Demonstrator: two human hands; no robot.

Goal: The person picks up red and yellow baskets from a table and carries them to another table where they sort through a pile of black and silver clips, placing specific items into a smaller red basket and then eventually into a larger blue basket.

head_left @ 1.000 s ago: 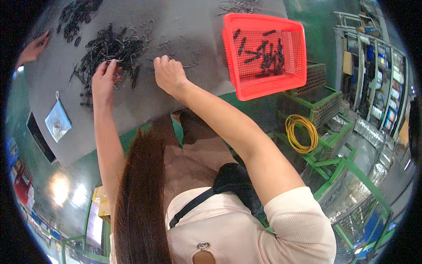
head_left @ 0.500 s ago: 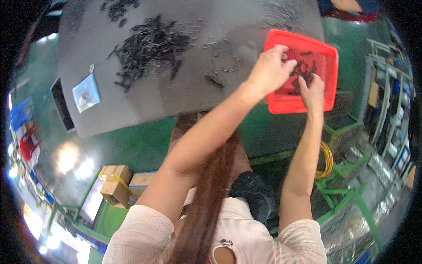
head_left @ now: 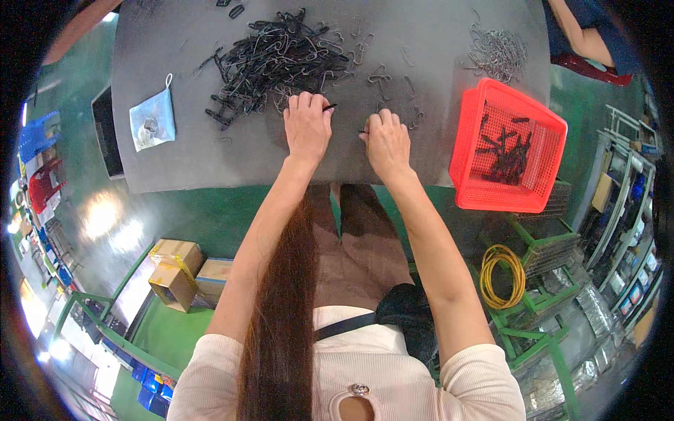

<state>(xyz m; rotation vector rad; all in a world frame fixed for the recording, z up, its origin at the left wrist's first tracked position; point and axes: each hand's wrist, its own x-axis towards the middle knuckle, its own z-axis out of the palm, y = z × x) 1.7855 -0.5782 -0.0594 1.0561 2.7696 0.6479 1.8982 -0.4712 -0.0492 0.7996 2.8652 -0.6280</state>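
Black piece (head_left: 330,107) in left hand (head_left: 307,126); right hand (head_left: 390,140) also back from basket (head_left: 469,140).

The counter (head_left: 246,168) looks smooth and matt. Near its far right corner, the hooks (head_left: 500,52) look like metal wire; at its right edge, the basket (head_left: 502,203) is perforated plastic; the black pieces (head_left: 270,59) resemble dull plastic.

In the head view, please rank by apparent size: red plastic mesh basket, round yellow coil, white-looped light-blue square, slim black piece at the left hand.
1. Red basket
2. Yellow coil and light-blue square: too alike to rank
3. Black piece
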